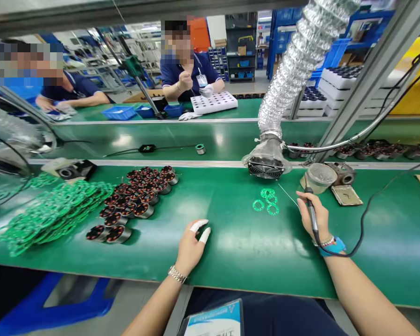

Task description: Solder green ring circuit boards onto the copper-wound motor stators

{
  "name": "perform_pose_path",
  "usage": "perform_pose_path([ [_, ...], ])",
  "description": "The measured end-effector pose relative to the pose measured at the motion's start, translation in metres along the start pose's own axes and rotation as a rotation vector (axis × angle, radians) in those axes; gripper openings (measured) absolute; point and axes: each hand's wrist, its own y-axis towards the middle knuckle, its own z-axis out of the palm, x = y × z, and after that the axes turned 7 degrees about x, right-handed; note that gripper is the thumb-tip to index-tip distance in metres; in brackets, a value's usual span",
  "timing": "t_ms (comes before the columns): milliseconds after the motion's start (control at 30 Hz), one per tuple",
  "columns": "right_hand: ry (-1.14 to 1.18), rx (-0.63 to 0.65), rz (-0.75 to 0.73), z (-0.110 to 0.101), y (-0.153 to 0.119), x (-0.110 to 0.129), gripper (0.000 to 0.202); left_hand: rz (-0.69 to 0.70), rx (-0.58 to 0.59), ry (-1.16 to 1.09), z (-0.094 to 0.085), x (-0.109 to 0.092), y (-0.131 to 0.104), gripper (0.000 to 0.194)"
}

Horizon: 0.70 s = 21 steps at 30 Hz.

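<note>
My right hand (315, 217) is closed round the grey handle of a soldering iron (312, 212), its black cord looping past my wrist. A thin pale wire (289, 195) sticks out from the same hand toward the fan. My left hand (192, 247) rests over the green bench with nothing in it, white cots on two fingertips and those fingers apart. Several green ring-shaped circuit boards (272, 210) lie between my hands, under the fan. Rows of motor stators with copper windings (143, 210) stand left of my left hand.
A large heap of green ring boards (56, 214) covers the bench's left side. The fume fan (266, 168) hangs from a foil duct (290, 70). At right are a plastic tub (320, 177) and a sponge tray (347, 195). Two co-workers sit across the bench.
</note>
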Motion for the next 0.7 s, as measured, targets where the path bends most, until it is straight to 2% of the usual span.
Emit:
perform_pose_path([
  [100,-0.022,-0.018,-0.008,0.0,0.0,0.001,0.023,0.12,0.072,0.136,0.004,-0.007,-0.004,0.035],
  [200,-0.02,-0.008,-0.003,0.001,0.001,0.0,0.023,0.269,0.294,0.224,0.015,-0.038,-0.014,0.054],
  [233,-0.012,-0.002,-0.003,0.002,0.001,0.0,0.022,0.347,0.417,0.197,0.019,-0.053,-0.018,0.061],
  [267,-0.005,0.002,-0.005,0.002,0.002,0.0,0.022,0.47,0.588,0.121,0.022,-0.07,-0.021,0.063],
  [333,0.005,0.003,-0.015,0.003,0.002,0.0,0.022,0.753,0.992,-0.122,0.028,-0.1,-0.025,0.058],
  [367,0.005,0.003,-0.018,0.003,0.001,0.0,0.022,0.818,1.082,-0.221,0.03,-0.112,-0.026,0.054],
  [400,0.002,0.003,-0.018,0.002,0.001,0.0,0.022,0.828,1.086,-0.262,0.032,-0.12,-0.027,0.051],
  [433,-0.002,0.005,-0.016,0.002,0.0,0.0,0.022,0.799,1.024,-0.245,0.034,-0.125,-0.027,0.049],
  [533,-0.004,0.007,-0.008,0.0,-0.001,0.001,0.022,0.583,0.668,0.058,0.04,-0.12,-0.027,0.054],
  [567,-0.001,0.004,-0.008,0.0,-0.001,0.001,0.022,0.52,0.59,0.168,0.042,-0.115,-0.028,0.058],
  [633,0.007,-0.003,-0.011,0.001,0.0,0.002,0.023,0.472,0.54,0.307,0.048,-0.107,-0.031,0.064],
  [700,0.015,-0.001,-0.021,0.002,0.001,0.004,0.022,0.541,0.591,0.331,0.054,-0.103,-0.034,0.063],
])
